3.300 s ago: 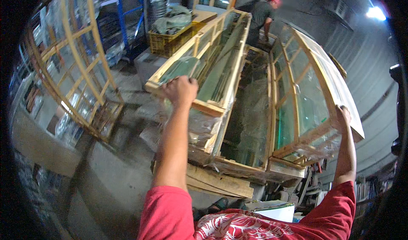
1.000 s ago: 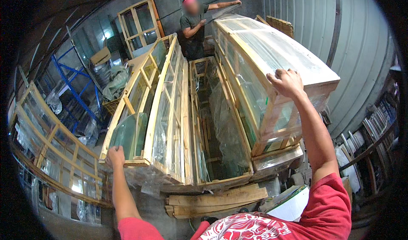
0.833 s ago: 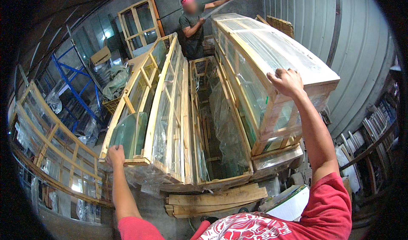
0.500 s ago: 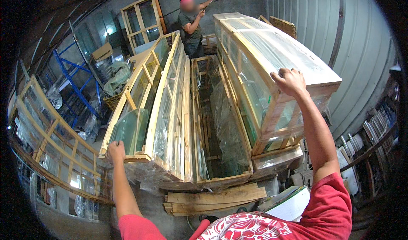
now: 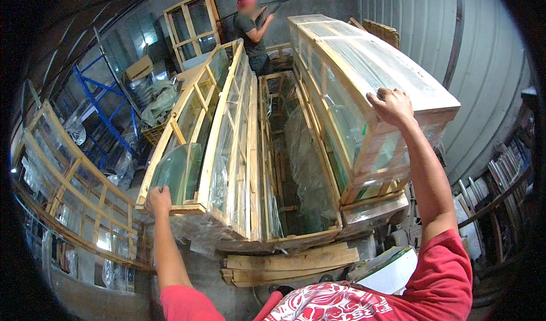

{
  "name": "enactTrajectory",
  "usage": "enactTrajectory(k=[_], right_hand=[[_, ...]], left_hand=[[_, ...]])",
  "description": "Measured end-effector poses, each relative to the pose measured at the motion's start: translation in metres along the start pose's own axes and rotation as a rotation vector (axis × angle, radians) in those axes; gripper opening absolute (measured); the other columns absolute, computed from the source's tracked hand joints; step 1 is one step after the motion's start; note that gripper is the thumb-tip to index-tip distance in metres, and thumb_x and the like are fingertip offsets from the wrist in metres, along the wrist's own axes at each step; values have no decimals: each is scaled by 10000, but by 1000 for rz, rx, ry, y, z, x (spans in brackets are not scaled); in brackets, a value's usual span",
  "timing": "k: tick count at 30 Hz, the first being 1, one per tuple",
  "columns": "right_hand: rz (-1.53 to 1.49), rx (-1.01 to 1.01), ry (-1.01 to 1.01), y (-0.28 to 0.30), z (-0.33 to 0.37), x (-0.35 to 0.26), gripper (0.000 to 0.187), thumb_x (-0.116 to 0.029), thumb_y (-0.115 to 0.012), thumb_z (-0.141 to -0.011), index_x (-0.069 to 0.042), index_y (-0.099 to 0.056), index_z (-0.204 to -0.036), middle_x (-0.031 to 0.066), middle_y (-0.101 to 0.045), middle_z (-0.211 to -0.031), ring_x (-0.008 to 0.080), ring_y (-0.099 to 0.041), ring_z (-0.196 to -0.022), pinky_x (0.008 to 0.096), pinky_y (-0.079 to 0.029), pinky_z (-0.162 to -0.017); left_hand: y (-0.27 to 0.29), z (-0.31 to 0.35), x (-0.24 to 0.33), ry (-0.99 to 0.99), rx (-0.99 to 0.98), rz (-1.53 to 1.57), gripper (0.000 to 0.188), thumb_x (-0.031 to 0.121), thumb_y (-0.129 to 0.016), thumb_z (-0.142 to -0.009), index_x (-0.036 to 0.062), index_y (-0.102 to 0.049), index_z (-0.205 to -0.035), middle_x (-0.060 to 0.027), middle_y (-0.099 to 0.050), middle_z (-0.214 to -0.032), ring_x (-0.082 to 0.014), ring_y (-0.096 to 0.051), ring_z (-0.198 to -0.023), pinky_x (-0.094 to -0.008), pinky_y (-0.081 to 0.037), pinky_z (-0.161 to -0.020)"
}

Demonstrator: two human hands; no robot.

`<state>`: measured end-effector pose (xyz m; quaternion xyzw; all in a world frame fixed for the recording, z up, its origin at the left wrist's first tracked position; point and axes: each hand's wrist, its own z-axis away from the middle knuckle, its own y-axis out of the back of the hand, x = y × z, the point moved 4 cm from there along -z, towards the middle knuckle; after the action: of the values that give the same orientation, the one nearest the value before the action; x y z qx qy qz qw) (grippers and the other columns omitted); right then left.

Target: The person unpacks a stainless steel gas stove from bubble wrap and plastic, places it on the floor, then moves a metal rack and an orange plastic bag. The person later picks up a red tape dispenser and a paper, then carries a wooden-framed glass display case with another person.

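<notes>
My left hand [image 5: 158, 201] is closed on the near end of a long open wooden crate [image 5: 200, 190], beside green-tinted glass sheets [image 5: 173, 170] standing in it. My right hand [image 5: 392, 106] is closed over the top near corner of a taller wooden crate [image 5: 364, 150] on the right. Clear plastic film wraps that crate, and glass shows through its slats. Between the two lies a deep, narrow crate [image 5: 301, 237] with loose plastic film [image 5: 304, 156] inside.
At the far end a person [image 5: 250, 31] in a dark shirt stands between the crates. Wooden planks [image 5: 290, 266] lie on the floor before me. A wooden frame [image 5: 85, 179] and blue metal rack [image 5: 105, 108] are at left; metal bars [image 5: 503, 170] stand at right.
The person at the far end has drawn an outstretched arm in toward the body. My hands keep their places on the crates; the view has shifted slightly.
</notes>
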<state>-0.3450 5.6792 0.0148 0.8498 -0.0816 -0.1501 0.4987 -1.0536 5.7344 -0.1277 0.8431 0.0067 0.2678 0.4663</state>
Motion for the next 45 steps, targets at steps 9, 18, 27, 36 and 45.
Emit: enactTrajectory(k=[9,18,27,36,45], right_hand=[[-5,12,-16,-1,0,-1,601,-582,-468,-903,-48,-737,-966,222,-714,-945,372,-632,-1035,472,-418,-974],[-1,1,1,-2,0,0,598,-583,-466,-910,-54,-737,-971,222,-712,-961,377,-628,-1040,473,-414,-985],[19,-41,-26,-1,0,0,603,-579,-451,-916,-63,-739,-1031,208,-716,-994,360,-653,-1008,477,-481,-926],[2,25,-12,-3,1,-1,575,-583,-472,-917,-72,-727,-983,215,-714,-969,393,-640,-1021,496,-443,-950],[8,-6,-3,-3,-1,0,588,-588,-458,-923,-66,-726,-963,216,-714,-954,397,-646,-1002,499,-445,-946]], left_hand=[[-2,-3,-4,50,-3,-66,337,337,-599,-810,15,-637,-717,-244,-627,-774,-453,-598,-797,-550,-430,-747],[-12,-10,-13,-84,71,-57,383,301,-618,-839,-26,-511,-670,-245,-523,-646,-422,-509,-610,-507,-378,-617],[-14,-9,-17,-55,69,3,356,278,-617,-851,-34,-548,-693,-241,-552,-659,-427,-530,-625,-504,-405,-636],[-14,-10,-15,-93,92,-43,366,299,-641,-859,-15,-574,-682,-208,-562,-629,-394,-545,-604,-495,-412,-630],[-8,-8,-9,18,-26,-4,390,373,-593,-845,21,-605,-678,-225,-610,-724,-437,-586,-771,-510,-437,-792]])
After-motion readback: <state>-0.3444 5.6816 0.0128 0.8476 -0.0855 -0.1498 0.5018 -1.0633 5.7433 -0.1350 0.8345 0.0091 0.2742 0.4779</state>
